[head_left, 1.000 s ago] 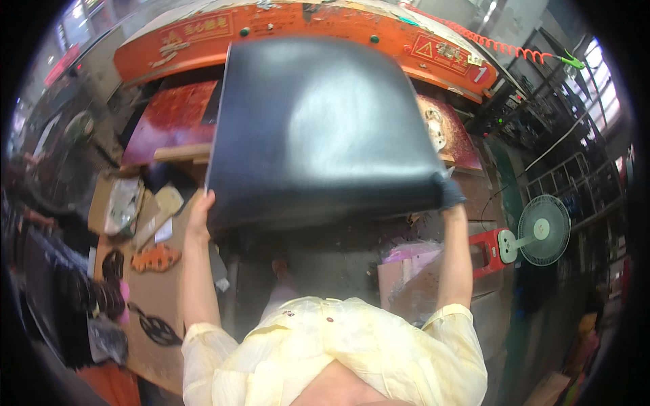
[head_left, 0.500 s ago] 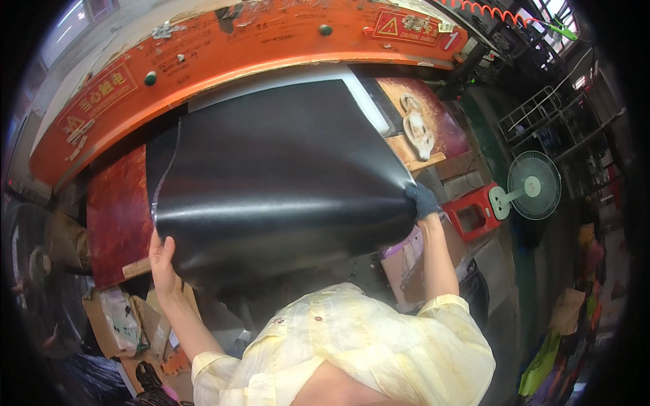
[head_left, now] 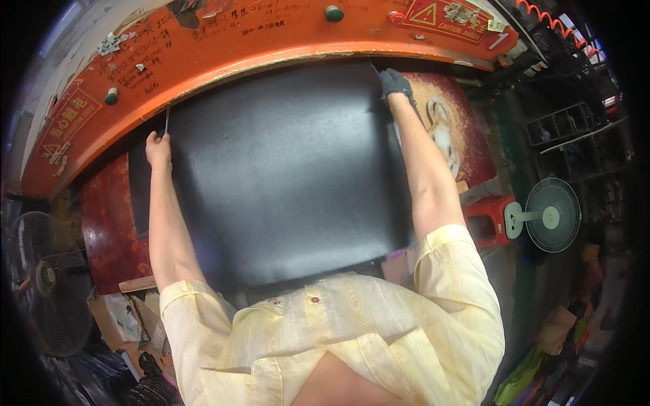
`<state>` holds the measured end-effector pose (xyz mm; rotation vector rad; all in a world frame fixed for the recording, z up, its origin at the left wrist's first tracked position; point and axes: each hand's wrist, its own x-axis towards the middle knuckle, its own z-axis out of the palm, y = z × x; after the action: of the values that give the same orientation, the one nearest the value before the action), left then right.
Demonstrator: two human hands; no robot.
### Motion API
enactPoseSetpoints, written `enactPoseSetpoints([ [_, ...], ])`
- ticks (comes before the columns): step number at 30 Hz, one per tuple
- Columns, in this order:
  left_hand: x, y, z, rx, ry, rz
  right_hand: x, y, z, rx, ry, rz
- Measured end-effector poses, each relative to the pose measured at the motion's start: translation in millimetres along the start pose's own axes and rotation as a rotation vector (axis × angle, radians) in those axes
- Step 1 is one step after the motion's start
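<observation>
A wide, smooth black sheet (head_left: 284, 155) that looks like rubber or plastic reaches from just in front of my body to the orange machine. Its near part bends downward. My bare left hand (head_left: 159, 147) is closed at its far left edge, thumb up, close to the machine's lower lip. At the far right corner my right hand (head_left: 395, 84), in a dark glove, pinches the sheet's edge; its fingertips are partly hidden. Both arms are stretched forward along the sides of the sheet.
The orange machine beam (head_left: 271, 34) with green and red buttons spans the far side. Reddish boards (head_left: 112, 230) flank the sheet, with a pair of pale gloves or rags (head_left: 441, 132) on the right one. A fan on a red stool (head_left: 487, 220) stands right, another fan (head_left: 46, 277) left.
Both hands have moved forward toward the machine, carrying the black sheet farther in. The sheet lies flatter, and the white strip and wood on the right are now largely covered.
</observation>
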<state>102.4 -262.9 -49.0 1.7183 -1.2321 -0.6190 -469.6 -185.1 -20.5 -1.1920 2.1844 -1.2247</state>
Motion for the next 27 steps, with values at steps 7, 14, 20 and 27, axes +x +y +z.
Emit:
enactPoseSetpoints([
  [7,-123.3,-35.6,-82.6,-0.227,-0.297,0.156,-154.4,12.9,-72.9,-0.308,-0.080,-0.131],
  [14,-214.6,-84.3,-140.5,0.073,-0.150,-0.393,-253.6,56.5,-76.3,-0.259,-0.027,0.070],
  [20,-147.8,-77.4,-150.0,-0.161,-0.337,-0.197,-204.5,32.4,-70.4,-0.148,0.127,-0.051],
  [27,-60.4,-59.6,-66.6,0.001,-0.228,-0.012,-81.5,12.7,-39.6,-0.487,-0.045,-0.039],
])
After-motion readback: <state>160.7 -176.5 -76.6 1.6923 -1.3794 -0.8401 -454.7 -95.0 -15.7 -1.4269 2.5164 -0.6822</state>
